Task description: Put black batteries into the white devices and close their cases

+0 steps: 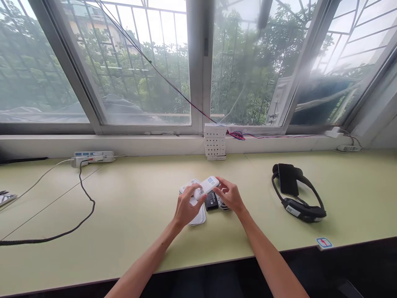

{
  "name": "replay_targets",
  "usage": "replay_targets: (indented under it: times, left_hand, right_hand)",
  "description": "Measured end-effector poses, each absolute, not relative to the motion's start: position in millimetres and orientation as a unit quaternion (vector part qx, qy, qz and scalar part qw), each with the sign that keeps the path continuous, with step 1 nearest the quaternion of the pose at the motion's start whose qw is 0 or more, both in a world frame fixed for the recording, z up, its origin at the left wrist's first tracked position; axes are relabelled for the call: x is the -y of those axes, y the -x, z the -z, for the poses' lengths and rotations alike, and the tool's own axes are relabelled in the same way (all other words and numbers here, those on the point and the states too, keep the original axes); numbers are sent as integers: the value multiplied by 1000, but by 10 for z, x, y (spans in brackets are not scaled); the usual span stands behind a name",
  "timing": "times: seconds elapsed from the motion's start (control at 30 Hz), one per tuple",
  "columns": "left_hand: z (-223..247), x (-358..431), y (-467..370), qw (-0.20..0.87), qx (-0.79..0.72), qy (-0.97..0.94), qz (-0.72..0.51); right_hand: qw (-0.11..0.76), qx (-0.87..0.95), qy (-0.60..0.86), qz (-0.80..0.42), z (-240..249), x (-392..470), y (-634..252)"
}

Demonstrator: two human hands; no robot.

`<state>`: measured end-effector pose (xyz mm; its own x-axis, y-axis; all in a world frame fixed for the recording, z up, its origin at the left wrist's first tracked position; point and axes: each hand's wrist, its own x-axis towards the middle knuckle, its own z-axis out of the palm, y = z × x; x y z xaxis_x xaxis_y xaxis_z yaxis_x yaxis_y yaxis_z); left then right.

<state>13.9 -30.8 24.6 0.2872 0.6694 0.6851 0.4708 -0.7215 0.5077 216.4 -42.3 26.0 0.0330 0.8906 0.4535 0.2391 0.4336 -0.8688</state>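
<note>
A small white rounded device [206, 187] with a bluish label is held above the table between both hands. My left hand [187, 205] pinches its left end between thumb and fingers. At the device's right end, my right hand [228, 194] grips it with thumb and fingertips. Beneath them on the table lie white flat pieces [198, 215], a black battery with white print [211, 201] and a white item with dark stripes [222, 203], partly hidden by my right hand. Another white piece [186, 184] shows behind my left hand.
White slotted boxes [215, 142] are stacked by the window sill. A black headset [305, 209] with a phone-like panel sits at the right. Power strips [93, 157], a black cable [93, 203] and the pale green table's front edge [217, 265] are also visible.
</note>
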Motion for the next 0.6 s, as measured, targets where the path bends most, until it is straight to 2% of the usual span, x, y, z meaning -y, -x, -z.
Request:
replay_targets:
  times: [0.13,0.27,0.6]
  left_hand:
    - [-191,374,-171,169,-346,-794,-470]
    - [-182,368,-148,184,-334,-807,-451]
    - [-139,308,-74,136,-268,-877,-375]
  right_hand:
    - [560,618,402,-378,-245,418,-2163]
    - [561,597,372,-437,-260,424,-2137]
    - [572,592,354,-445,-347,496,-2110]
